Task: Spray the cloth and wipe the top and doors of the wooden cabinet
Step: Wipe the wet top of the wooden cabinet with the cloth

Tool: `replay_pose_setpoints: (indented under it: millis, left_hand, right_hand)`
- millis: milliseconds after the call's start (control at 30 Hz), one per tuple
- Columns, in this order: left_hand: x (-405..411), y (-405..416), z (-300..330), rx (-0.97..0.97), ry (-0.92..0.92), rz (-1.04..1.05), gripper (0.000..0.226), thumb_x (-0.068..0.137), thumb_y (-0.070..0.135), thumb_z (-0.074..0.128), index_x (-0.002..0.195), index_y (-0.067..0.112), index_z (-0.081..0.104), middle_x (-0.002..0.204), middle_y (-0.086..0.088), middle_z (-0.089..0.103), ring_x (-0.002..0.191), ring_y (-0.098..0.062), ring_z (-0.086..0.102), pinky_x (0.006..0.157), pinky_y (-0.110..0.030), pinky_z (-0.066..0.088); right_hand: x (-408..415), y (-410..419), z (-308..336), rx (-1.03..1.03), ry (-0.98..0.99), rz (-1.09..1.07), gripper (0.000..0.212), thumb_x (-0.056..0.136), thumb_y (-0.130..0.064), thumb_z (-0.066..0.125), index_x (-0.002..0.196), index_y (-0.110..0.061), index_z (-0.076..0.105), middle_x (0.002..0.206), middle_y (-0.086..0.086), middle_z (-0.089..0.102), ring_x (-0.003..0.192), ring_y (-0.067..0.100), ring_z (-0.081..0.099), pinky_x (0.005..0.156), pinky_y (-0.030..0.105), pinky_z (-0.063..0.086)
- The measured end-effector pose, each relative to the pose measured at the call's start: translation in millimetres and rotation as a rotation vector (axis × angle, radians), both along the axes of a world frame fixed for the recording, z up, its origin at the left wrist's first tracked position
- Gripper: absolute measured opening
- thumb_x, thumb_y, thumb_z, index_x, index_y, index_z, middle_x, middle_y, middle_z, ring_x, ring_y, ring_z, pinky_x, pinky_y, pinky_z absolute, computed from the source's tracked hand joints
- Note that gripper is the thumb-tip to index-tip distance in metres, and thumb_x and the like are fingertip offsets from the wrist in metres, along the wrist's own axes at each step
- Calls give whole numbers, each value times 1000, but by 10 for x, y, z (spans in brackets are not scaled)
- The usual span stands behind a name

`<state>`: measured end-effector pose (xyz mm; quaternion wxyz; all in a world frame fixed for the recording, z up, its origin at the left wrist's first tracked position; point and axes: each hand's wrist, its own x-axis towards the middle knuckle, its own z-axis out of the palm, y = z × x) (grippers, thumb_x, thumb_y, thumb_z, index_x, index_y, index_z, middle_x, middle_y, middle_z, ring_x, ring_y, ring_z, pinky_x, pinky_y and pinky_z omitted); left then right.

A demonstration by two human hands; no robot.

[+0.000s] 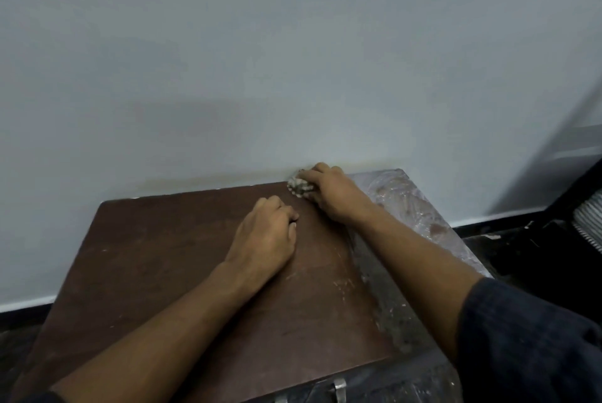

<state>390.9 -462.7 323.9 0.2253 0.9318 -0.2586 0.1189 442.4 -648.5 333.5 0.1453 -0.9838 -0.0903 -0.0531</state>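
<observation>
right grip (329,190): clamped on bunched cloth (299,187), pressed to cabinet top (182,256) by wall | left grip (267,233): loosely curled, empty, resting just nearer me

The cabinet top (182,259) was seen as dark brown wood, matt and scuffed with pale specks. Its right side (404,204) was covered in wrinkled, glossy clear plastic film. A crumpled, mottled cloth (299,187) was seen at upper centre. The wall (260,60) was painted smooth and matt.
</observation>
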Motion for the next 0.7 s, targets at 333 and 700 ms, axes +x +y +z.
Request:
replay_pose_setpoints:
  millis: [333,700]
  left_hand:
    - [-3,-55,16,-30,26,-16,24,96,25,56,116,21,70,106,4,59,103,-15,52,91,-35,51]
    - [-276,-167,-53,-125,38,-17,21,96,28,56,113,24,69,100,8,58,98,-11,51,88,-29,48]
  right_hand:
    - [100,-141,-101,-28,-63,-92,46,99,-18,53,144,-24,50,139,6,49,118,35,46,97,52,46]
    - [-1001,-163,-87,54,-106,-61,42,98,-24,58,139,-27,55,138,-3,54,114,24,48,98,39,44]
